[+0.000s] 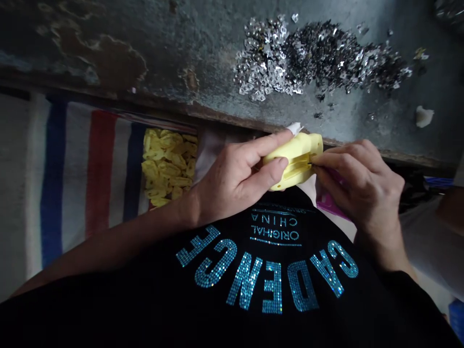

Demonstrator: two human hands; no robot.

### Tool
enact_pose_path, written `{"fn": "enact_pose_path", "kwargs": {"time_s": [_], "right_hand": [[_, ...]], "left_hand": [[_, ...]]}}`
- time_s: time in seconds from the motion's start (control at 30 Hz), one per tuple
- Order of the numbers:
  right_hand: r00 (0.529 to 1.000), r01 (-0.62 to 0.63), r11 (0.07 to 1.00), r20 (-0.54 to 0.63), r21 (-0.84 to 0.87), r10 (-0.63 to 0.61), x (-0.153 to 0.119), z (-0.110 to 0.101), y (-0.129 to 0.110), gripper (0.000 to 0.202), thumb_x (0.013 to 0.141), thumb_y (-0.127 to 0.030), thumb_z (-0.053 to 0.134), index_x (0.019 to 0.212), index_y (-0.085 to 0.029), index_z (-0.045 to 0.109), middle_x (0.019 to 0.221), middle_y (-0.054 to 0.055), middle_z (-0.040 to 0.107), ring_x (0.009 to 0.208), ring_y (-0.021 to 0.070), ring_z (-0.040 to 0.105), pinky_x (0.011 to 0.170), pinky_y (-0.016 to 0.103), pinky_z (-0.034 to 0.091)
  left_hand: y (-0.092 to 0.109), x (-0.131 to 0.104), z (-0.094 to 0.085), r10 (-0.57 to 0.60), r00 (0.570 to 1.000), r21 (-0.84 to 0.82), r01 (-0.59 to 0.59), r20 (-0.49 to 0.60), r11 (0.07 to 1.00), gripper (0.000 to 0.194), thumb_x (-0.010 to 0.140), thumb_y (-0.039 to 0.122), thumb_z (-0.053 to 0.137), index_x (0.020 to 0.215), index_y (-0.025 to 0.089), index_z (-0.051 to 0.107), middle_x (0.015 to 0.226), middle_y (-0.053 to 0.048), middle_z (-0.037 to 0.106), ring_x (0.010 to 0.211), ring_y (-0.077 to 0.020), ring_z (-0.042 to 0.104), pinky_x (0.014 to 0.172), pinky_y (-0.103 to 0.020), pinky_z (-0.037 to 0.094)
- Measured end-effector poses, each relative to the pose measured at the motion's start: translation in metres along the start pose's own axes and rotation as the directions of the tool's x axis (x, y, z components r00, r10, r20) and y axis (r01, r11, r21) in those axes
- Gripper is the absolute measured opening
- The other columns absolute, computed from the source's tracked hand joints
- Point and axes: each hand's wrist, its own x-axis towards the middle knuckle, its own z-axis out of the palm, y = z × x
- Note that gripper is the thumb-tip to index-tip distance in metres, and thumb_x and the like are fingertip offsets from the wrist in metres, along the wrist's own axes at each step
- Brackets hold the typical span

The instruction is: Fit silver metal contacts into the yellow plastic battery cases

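A pale yellow plastic casing (299, 150), smooth, rounded and hollowed by a slot, is sitting between the hands at the workbench's front edge, above the black shirt (232, 299). The left hand (241, 176) is gripping it, thumb on the near face; the right hand (362, 179) is pinching a small dark piece (310, 163) at the slot, fingertips nearly closed. Beyond, small metal clips (319, 55) are lying heaped on the workbench (203, 43), bare surface stretching left of them. Yellow parts (168, 164) are filling a striped sack (76, 169).
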Motion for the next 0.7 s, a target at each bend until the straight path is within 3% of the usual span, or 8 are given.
{"fn": "enact_pose_path", "kwargs": {"time_s": [0.2,0.43,0.53,0.6,0.7], "right_hand": [[0.999,0.025,0.990,0.037,-0.141,-0.020,0.001,0.004,-0.006,0.025,0.111,-0.020,0.072,0.127,-0.036,0.080,0.115,0.006,0.086,0.095,0.0285,0.074,0.086,0.048,0.065],[0.998,-0.031,0.997,-0.065,-0.071,0.026,-0.005,0.003,-0.015,0.030,0.110,-0.017,0.075,0.131,-0.037,0.082,0.115,0.005,0.088,0.093,0.0272,0.079,0.088,0.049,0.066],[0.978,-0.095,0.995,-0.188,-0.004,0.093,-0.009,0.008,-0.003,0.023,0.107,-0.022,0.081,0.125,-0.036,0.084,0.111,0.004,0.088,0.097,0.0277,0.080,0.090,0.050,0.067],[0.955,-0.173,0.978,-0.220,0.120,0.196,-0.011,0.016,0.010,0.028,0.103,-0.035,0.089,0.131,-0.034,0.082,0.122,0.006,0.085,0.107,0.0294,0.081,0.093,0.050,0.069],[0.936,-0.277,0.895,-0.114,0.349,0.334,-0.012,0.031,0.030,0.057,0.099,-0.056,0.091,0.149,-0.034,0.074,0.142,0.009,0.079,0.117,0.0299,0.080,0.090,0.047,0.072]], "left_hand": [[-0.003,0.001,-0.002,-0.024,1.000,-0.006,0.024,0.004,1.000,0.052,0.109,0.040,0.077,0.158,0.021,0.079,0.145,-0.007,0.086,0.146,-0.0396,0.076,0.112,-0.044,0.073],[-0.008,0.002,-0.005,0.001,1.000,0.031,0.000,-0.016,1.000,0.053,0.111,0.041,0.076,0.159,0.021,0.078,0.153,-0.006,0.083,0.151,-0.0388,0.073,0.117,-0.044,0.070],[-0.013,0.002,-0.005,0.083,0.996,0.064,-0.084,0.009,0.994,0.055,0.114,0.044,0.072,0.164,0.019,0.074,0.162,-0.007,0.078,0.152,-0.0364,0.073,0.124,-0.045,0.066],[-0.015,0.003,-0.004,0.178,0.983,0.099,-0.182,0.046,0.978,0.056,0.116,0.040,0.067,0.167,0.017,0.070,0.166,-0.010,0.075,0.151,-0.0339,0.073,0.127,-0.043,0.064],[-0.015,0.004,-0.001,0.323,0.937,0.183,-0.343,0.131,0.921,0.056,0.114,0.031,0.064,0.168,0.019,0.069,0.163,-0.011,0.077,0.145,-0.0310,0.077,0.126,-0.042,0.063]]}}
